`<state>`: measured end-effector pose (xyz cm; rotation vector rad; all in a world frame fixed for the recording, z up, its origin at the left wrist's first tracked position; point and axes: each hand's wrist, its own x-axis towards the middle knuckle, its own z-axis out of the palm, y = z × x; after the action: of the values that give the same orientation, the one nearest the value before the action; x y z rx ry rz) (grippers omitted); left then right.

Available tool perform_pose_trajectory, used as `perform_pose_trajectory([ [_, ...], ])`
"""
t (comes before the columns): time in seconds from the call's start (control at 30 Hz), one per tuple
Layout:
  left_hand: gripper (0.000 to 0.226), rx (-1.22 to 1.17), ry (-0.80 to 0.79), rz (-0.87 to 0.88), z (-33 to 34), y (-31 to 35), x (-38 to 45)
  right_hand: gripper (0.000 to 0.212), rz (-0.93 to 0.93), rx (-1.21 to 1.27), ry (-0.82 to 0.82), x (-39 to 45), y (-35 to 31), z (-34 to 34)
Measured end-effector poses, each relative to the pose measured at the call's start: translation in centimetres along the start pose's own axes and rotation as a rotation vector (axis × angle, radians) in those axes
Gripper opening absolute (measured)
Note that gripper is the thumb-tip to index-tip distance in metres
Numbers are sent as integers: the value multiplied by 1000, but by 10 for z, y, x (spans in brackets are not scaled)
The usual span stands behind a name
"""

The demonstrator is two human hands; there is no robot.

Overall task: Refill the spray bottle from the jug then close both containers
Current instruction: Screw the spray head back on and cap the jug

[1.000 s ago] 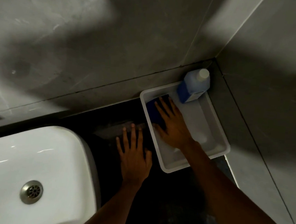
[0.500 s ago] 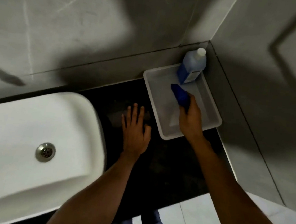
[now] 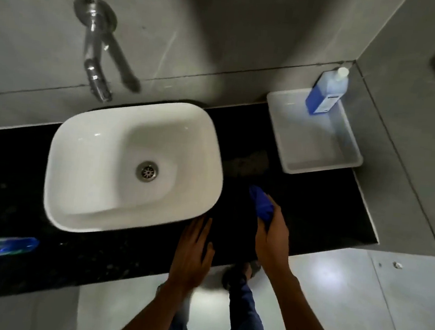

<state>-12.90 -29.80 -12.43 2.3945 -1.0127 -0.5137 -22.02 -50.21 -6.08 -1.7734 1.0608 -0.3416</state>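
Observation:
My right hand (image 3: 273, 236) is closed around a dark blue object (image 3: 261, 203), held over the black counter (image 3: 318, 209) just right of the basin. It looks like the top of a spray bottle, but the part below my fingers is too dark to make out. The jug (image 3: 327, 93), a bottle of blue liquid with a white cap on, stands upright in the far right corner of a white tray (image 3: 319, 170). My left hand (image 3: 193, 253) hovers palm-down with fingers apart at the counter's front edge, holding nothing.
A white basin (image 3: 84, 152) sits on the counter under a chrome wall tap (image 3: 95, 73). A blurred green and blue bottle (image 3: 4, 246) lies at the counter's left front. Grey walls close in the back and right. Pale floor tiles and my feet show below.
My right hand lifted the blue object out of the tray and carried it toward me over the counter. My left hand drew back to the front edge. The view pulled back, showing the whole basin.

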Motion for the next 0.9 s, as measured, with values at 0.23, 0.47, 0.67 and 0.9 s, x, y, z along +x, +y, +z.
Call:
perform_pose_trajectory([
  [0.23,64,44,153,-239,-66,-120,-105,70,-106,-319,-7,-78,39,97],
  [0.47,65,66,309,-470,-113,-228,-193,82,-261,-636,2,-116,41,189],
  [0.67,69,141,338,-520,-115,-286,-207,81,-415,-724,-103,-147,22,258],
  [0.9,73,197,287,-396,-113,-310,-221,80,-685,-763,-257,-174,60,237],
])
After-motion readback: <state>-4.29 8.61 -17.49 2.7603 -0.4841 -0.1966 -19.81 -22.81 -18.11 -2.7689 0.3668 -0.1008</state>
